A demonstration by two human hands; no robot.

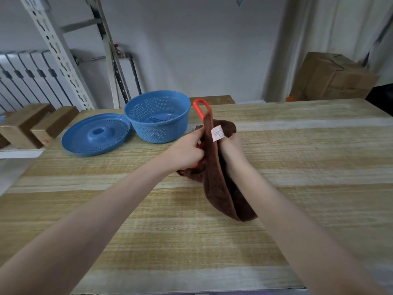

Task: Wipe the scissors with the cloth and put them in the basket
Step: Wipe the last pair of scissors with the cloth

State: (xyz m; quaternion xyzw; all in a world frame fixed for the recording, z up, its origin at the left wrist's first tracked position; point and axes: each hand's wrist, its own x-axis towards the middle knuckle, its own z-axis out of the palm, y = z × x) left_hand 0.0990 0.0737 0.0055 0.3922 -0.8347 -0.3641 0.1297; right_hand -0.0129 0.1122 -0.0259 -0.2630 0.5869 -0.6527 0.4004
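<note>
Left hand (187,151): fingers curled tight, gripping the orange handle part of the scissors (199,108) at the cloth's left edge; bits of orange show btw. & under the fingers. Right hand (231,146): curled round the brown cloth (214,173) from the right, squeezing the fold; fingertips hidden in the fabric.

Scissors held above the table (297,167), just right of the basket. One orange handle loop sticks out the top of the cloth, pointing up & away from the person. Long axis approx. upright, leaning slightly left. Blades wrapped in cloth, so can't tell where tips point.

Cloth hangs in a long fold down to the tabletop, white tag facing up.

Blue basket (157,118) just left of the hands, w/ metal items inside. Blue lid (95,136) touching its left side, lying flat.
</note>
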